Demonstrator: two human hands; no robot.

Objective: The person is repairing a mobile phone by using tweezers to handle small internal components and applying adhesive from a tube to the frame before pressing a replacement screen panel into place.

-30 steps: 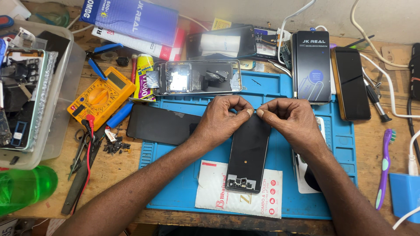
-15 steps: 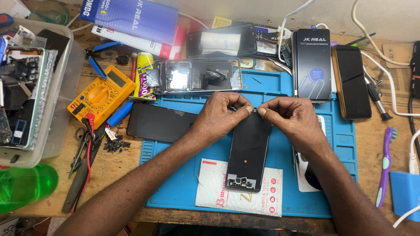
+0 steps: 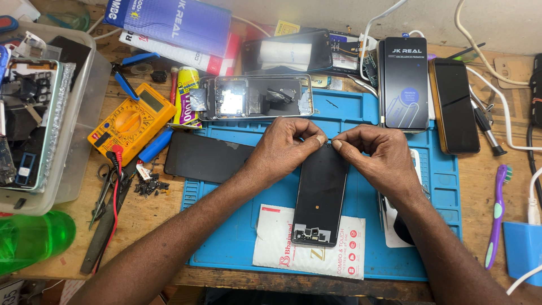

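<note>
A clear plastic bin (image 3: 84,113) sits at the far left of the counter (image 3: 147,217), with a green bottle (image 3: 31,240) below it and a yellow multimeter (image 3: 131,121) just beside it. On the blue mat (image 3: 237,237), a dark panel (image 3: 206,158) lies flat. The left hand (image 3: 285,144) and right hand (image 3: 375,152) meet fingertip to fingertip, both pinching narrowly at the top edge of the black phone screen (image 3: 320,195), which lies on the mat's middle. A purple toothbrush (image 3: 497,217) lies right.

A black phone screen panel (image 3: 319,195) lies on the blue work mat (image 3: 350,113); left of the mat, a yellow multimeter (image 3: 131,120) and green bottle (image 3: 31,240).
</note>
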